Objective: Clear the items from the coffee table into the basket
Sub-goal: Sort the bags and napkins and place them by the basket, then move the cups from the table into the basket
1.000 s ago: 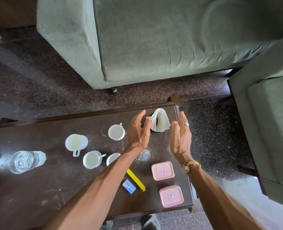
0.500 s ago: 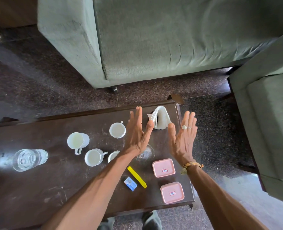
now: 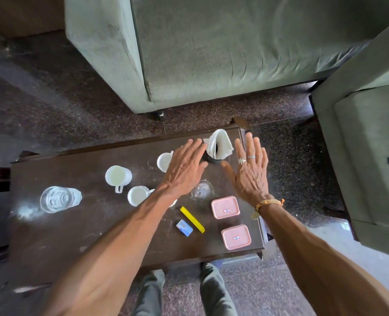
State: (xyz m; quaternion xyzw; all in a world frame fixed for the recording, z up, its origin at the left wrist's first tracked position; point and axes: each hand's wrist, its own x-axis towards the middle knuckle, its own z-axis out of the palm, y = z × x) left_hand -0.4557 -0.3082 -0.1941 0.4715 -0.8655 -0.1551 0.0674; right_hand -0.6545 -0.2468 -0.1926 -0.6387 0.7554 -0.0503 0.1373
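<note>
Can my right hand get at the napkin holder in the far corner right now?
Probably yes: the right hand is open just beside the napkin holder, with nothing between them.

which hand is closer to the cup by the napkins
Left. The left hand covers the right edge of the cup in view; the right hand is further right, past the napkins.
</note>
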